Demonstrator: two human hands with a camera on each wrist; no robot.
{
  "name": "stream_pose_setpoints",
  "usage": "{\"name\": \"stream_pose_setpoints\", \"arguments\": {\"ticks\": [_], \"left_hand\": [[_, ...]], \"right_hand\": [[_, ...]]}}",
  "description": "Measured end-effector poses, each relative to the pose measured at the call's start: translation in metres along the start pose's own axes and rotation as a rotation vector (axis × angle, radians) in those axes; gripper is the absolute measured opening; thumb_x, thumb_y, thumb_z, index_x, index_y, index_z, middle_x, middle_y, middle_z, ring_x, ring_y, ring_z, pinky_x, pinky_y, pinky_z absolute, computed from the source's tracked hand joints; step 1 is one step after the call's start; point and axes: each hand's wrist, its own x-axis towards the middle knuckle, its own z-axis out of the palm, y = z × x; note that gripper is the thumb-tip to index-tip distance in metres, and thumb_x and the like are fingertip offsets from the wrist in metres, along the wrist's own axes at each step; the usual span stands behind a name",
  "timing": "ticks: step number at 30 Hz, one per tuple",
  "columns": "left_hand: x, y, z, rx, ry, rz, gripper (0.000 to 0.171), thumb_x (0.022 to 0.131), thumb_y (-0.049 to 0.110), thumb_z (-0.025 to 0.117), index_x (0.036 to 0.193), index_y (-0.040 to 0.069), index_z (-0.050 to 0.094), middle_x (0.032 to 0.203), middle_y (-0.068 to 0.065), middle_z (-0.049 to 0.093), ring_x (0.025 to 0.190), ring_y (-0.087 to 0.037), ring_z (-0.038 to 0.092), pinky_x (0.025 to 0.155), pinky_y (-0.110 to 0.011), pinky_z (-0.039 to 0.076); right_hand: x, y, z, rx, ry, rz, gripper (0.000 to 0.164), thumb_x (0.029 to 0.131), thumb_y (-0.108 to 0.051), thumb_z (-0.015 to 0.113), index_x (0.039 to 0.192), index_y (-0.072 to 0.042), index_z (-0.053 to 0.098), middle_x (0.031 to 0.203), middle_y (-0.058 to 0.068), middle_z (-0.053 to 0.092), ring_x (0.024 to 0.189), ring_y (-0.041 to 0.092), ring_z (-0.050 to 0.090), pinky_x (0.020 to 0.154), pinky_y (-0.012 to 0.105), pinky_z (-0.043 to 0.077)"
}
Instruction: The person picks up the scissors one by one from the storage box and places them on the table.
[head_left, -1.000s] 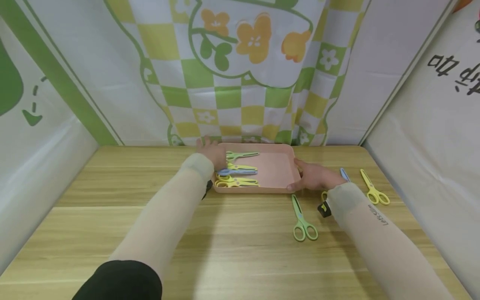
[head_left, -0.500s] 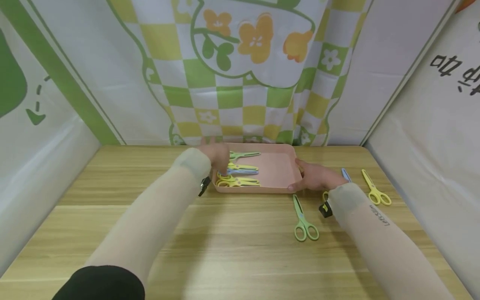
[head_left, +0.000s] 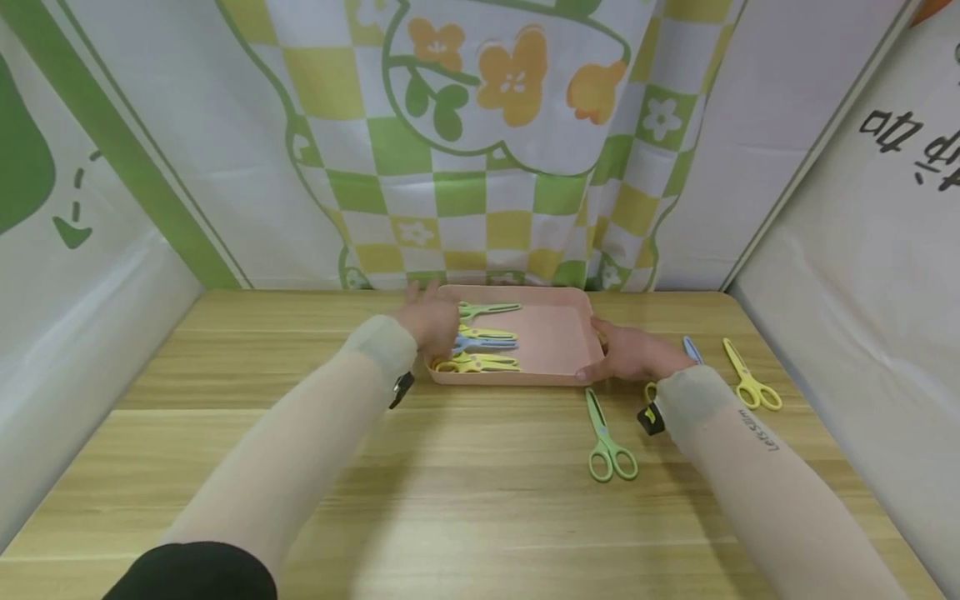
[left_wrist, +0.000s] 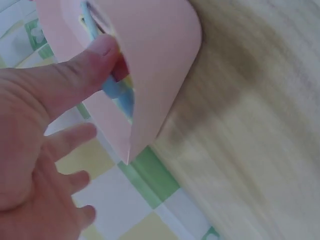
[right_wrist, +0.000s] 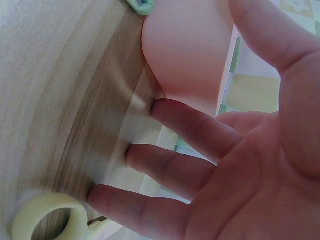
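A shallow pink tray (head_left: pixel 551 333) sits at the back of the table, with several pairs of scissors lying blades right in its left half. My left hand (head_left: pixel 429 323) reaches over the tray's left end. Between its thumb and index finger it pinches blue scissors (left_wrist: pixel 117 91) by the handle, other fingers spread outside the tray. Yellow scissors (head_left: pixel 480 364) lie nearer me in the tray, green scissors (head_left: pixel 491 309) at its back. My right hand (head_left: pixel 633 350) holds the tray's right end with thumb and index finger; its other fingers extend outside the wall, toward the table.
On the table right of the tray lie green scissors (head_left: pixel 611 442), yellow scissors (head_left: pixel 750 379) and blue scissors (head_left: pixel 692 348) partly hidden by my right hand. A yellow handle loop (right_wrist: pixel 47 217) shows beneath that hand. A checkered curtain (head_left: pixel 487 192) hangs behind the tray.
My left hand has shifted from the tray's far left corner slightly toward me and now pinches the blue scissors, which have shifted slightly. The right hand and tray stay put.
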Motion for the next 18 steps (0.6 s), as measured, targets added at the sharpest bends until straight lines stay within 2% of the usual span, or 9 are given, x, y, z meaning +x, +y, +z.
{"name": "stream_pose_setpoints", "arguments": {"ticks": [4, 9, 14, 18], "left_hand": [[-0.002, 0.0, 0.005, -0.001, 0.077, 0.06, 0.019, 0.083, 0.021, 0.079, 0.066, 0.016, 0.073, 0.162, -0.007, 0.026, 0.147, -0.044, -0.006, 0.111, -0.061, -0.012], [-0.005, 0.003, 0.011, -0.003, 0.144, 0.11, 0.023, 0.082, 0.025, 0.079, 0.062, 0.021, 0.069, 0.161, -0.007, 0.027, 0.148, -0.041, -0.009, 0.109, -0.06, -0.018], [-0.012, 0.012, 0.015, 0.015, 0.232, 0.133, 0.029, 0.082, 0.03, 0.078, 0.057, 0.025, 0.065, 0.158, -0.008, 0.035, 0.148, -0.042, -0.005, 0.11, -0.063, -0.014], [-0.022, 0.019, 0.022, 0.058, 0.34, 0.148, 0.027, 0.082, 0.03, 0.077, 0.058, 0.025, 0.066, 0.154, -0.01, 0.04, 0.147, -0.045, 0.0, 0.11, -0.066, -0.009]], "right_hand": [[0.0, -0.001, -0.001, -0.002, -0.003, -0.008, 0.123, 0.079, -0.053, 0.081, 0.16, -0.005, 0.002, 0.146, 0.029, 0.044, 0.14, 0.043, 0.031, 0.113, 0.056, 0.022], [-0.001, -0.002, -0.002, -0.006, -0.005, -0.002, 0.123, 0.079, -0.055, 0.08, 0.16, -0.006, 0.003, 0.147, 0.029, 0.043, 0.14, 0.045, 0.029, 0.113, 0.058, 0.022], [-0.001, -0.002, -0.002, -0.006, -0.009, 0.001, 0.124, 0.078, -0.055, 0.08, 0.16, -0.005, 0.002, 0.145, 0.028, 0.045, 0.14, 0.044, 0.03, 0.112, 0.058, 0.023], [-0.001, -0.003, -0.002, -0.016, -0.01, 0.006, 0.124, 0.078, -0.056, 0.08, 0.16, -0.006, 0.002, 0.147, 0.028, 0.043, 0.14, 0.044, 0.029, 0.112, 0.058, 0.022]]}}
